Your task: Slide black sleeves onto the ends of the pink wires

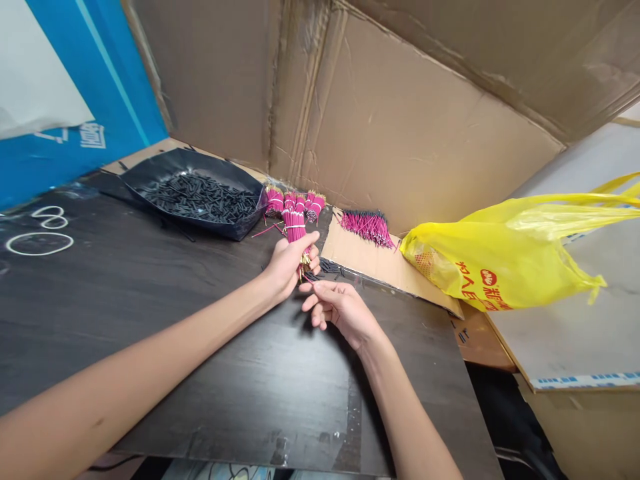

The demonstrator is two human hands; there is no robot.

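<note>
My left hand (291, 263) is closed around a bundle of magenta wires (295, 225) tied with a white band, its gold-coloured ends poking out below the fingers. Just to the right and nearer me, my right hand (340, 308) pinches the tip of a single thin magenta wire (309, 280) between thumb and forefinger, its other fingers loosely curled. Several more banded wire bundles (313, 205) stand behind the held one. Beneath the hands lie loose black tubes (330, 268), partly hidden by the fingers.
A dark tray (240, 230) full of short black tubes sits at the back left. Magenta wires with black ends (367, 228) lie on a cardboard sheet (400, 273), beside a yellow plastic bag (480, 257). Pale rubber bands (40, 244) lie at left. Cardboard walls (400, 120) close off the back.
</note>
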